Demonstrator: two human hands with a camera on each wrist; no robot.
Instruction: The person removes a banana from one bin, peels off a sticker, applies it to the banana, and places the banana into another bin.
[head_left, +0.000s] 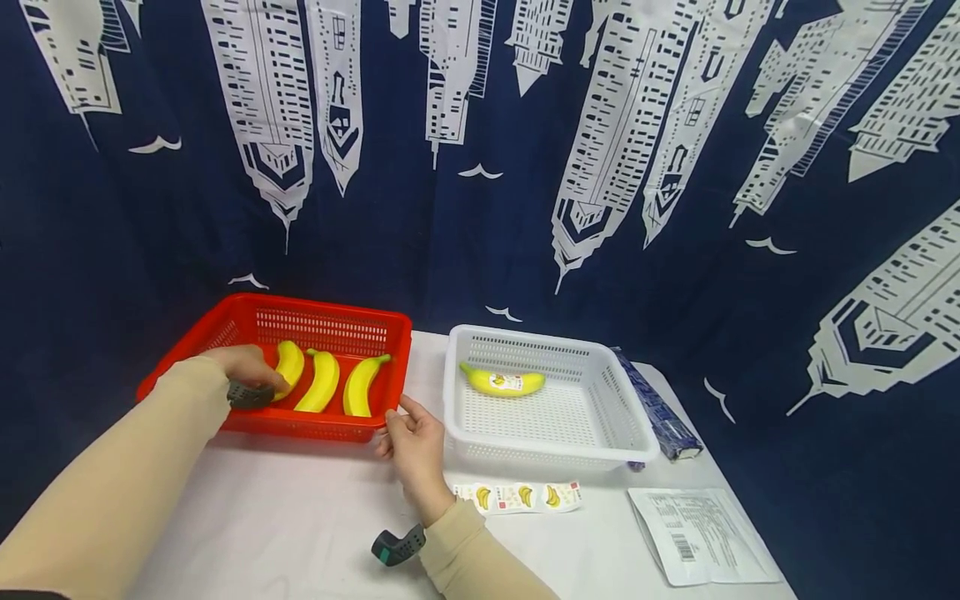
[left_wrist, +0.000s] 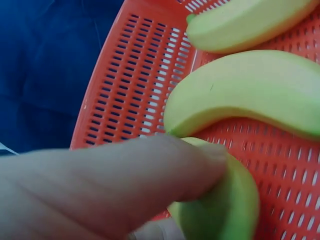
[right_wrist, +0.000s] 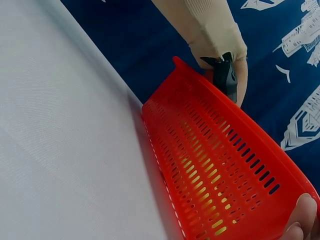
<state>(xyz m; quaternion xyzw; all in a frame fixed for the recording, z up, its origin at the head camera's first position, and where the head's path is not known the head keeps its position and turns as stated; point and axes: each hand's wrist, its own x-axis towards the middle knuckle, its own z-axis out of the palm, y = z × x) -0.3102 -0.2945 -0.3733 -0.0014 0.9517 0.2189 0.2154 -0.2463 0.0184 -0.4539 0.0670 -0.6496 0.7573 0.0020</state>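
1. Left hand (head_left: pixel 243 367): the fingers grasp the leftmost banana (head_left: pixel 291 362); in the left wrist view the thumb (left_wrist: pixel 165 165) lies across its peel, and another fingertip shows below.
2. Right hand (head_left: pixel 416 446): the fingers grip the near right corner of the red basket (head_left: pixel 296 427), the thumb over the rim and fingertips against the outer wall.
3. The leftmost banana lies inside the red basket, in the company of a middle banana (head_left: pixel 321 382) and a right-hand banana (head_left: pixel 362 386), the three side by side on the perforated floor.
4. The red basket stands toward the far left corner of the white-covered surface (head_left: pixel 300 517).
5. Beige sleeves (head_left: pixel 127 475) cover both forearms; each wrist bears a dark wristband (head_left: pixel 401 546).
6. Right of the red basket and apart from it, a white basket (head_left: pixel 551 454) stands near the far edge of the surface, holding one banana with a sticker (head_left: pixel 507 382) on its side.
7. A strip of banana labels (head_left: pixel 525 497) lies just on the near side of the white basket, partly behind the right wrist.
8. A blue packet (head_left: pixel 656 408) rests beside the white basket, by the surface's far right corner; a white printed pouch (head_left: pixel 701 533) with a barcode lies along the right edge.
9. Beyond the far edge hangs a navy curtain (head_left: pixel 480 250) printed with inverted skyscrapers.
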